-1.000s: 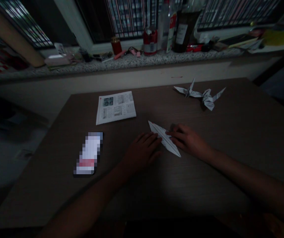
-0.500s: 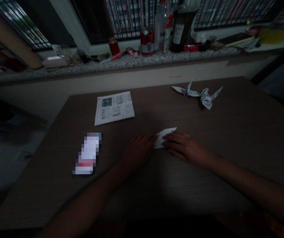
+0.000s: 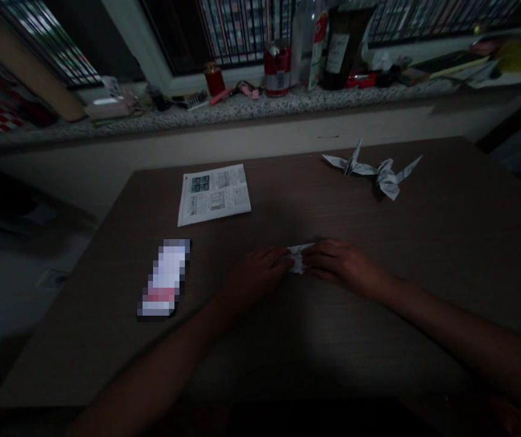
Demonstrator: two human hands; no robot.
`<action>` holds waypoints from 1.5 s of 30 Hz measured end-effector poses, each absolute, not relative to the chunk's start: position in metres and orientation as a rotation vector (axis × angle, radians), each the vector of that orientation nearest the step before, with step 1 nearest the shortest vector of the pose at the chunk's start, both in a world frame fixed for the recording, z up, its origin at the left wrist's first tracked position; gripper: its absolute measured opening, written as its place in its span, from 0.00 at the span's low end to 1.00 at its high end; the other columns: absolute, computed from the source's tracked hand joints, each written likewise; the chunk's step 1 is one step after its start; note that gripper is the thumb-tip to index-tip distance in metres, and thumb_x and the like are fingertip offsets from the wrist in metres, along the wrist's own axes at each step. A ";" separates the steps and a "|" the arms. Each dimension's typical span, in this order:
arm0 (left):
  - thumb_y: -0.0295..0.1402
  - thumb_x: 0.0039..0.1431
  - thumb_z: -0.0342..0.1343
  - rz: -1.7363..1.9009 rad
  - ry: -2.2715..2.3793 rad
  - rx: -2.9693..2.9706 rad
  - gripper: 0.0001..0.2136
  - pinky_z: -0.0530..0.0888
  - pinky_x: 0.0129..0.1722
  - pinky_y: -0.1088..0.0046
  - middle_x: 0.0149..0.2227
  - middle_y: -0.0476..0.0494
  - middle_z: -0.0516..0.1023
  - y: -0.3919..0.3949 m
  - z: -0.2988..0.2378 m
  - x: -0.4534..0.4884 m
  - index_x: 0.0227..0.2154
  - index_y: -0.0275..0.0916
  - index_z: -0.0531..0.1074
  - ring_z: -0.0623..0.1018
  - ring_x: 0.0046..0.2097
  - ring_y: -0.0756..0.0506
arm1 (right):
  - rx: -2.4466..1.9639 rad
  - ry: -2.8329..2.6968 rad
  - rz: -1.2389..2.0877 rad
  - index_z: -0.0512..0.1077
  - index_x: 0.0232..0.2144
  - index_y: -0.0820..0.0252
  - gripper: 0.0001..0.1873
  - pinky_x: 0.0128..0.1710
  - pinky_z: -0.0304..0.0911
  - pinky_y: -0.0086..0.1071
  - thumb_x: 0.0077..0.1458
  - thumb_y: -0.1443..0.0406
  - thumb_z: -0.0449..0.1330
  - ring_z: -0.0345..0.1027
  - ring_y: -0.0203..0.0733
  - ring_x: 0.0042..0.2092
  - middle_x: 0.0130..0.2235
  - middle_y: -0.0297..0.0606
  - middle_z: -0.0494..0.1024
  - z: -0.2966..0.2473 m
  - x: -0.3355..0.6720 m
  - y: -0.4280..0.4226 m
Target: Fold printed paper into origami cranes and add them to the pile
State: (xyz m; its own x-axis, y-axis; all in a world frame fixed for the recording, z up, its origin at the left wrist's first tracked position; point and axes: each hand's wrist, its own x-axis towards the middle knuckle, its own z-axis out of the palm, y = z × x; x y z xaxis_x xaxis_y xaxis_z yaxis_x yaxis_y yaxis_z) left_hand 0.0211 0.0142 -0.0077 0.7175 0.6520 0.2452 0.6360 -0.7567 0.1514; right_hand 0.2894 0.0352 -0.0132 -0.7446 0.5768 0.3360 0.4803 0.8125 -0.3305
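"Quite a change: the small folded piece of white printed paper (image 3: 297, 260), a long slanting diamond 1 second ago, now lies nearly level, with much less showing."

"Where exactly?"

"Between the hands on the dark brown wood-grain counter (image 3: 461, 243), near its middle, to the right of the dark-edged phone with a pale pixelated screen (image 3: 164, 279)."

"And the hands?"

"The left hand (image 3: 258, 273) lays its fingers over the left end, the right hand (image 3: 345, 265) over the right end. Whether either pinches the paper, I cannot tell."

"How far along is the folding?"

"Partway, I'd judge. 2 angular white printed paper birds (image 3: 387, 178) at the back right look finished. This piece shows no wings or neck, so shaping seems left; the flat white rectangular printed sheet (image 3: 215, 193) looks unshaped."

"Which way does the piece point?"

"Its long axis seems to run left to right, hand to hand, the upper edge rising slightly rightward. Fingers hide the ends, so I cannot tell where a tip points."
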 end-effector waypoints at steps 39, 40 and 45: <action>0.27 0.65 0.61 0.772 1.324 2.282 0.04 0.75 0.50 0.64 0.45 0.44 0.78 0.020 -0.012 0.043 0.41 0.40 0.74 0.77 0.48 0.43 | -0.847 -2.515 0.163 0.78 0.47 0.60 0.10 0.45 0.73 0.43 0.69 0.65 0.58 0.76 0.51 0.47 0.46 0.45 0.82 -0.020 0.282 0.035; 0.27 0.66 0.60 0.762 1.339 2.306 0.04 0.75 0.49 0.65 0.45 0.45 0.78 0.019 -0.012 0.043 0.41 0.40 0.74 0.78 0.48 0.43 | -0.829 -2.538 0.117 0.78 0.47 0.61 0.11 0.45 0.73 0.43 0.69 0.64 0.58 0.76 0.51 0.47 0.47 0.46 0.82 -0.020 0.283 0.035; 0.32 0.72 0.55 0.639 1.279 2.552 0.07 0.77 0.47 0.67 0.51 0.44 0.80 0.015 -0.013 0.035 0.47 0.42 0.77 0.80 0.49 0.44 | -0.793 -2.571 0.025 0.78 0.48 0.62 0.12 0.44 0.74 0.42 0.70 0.65 0.56 0.76 0.50 0.46 0.47 0.46 0.82 -0.020 0.284 0.035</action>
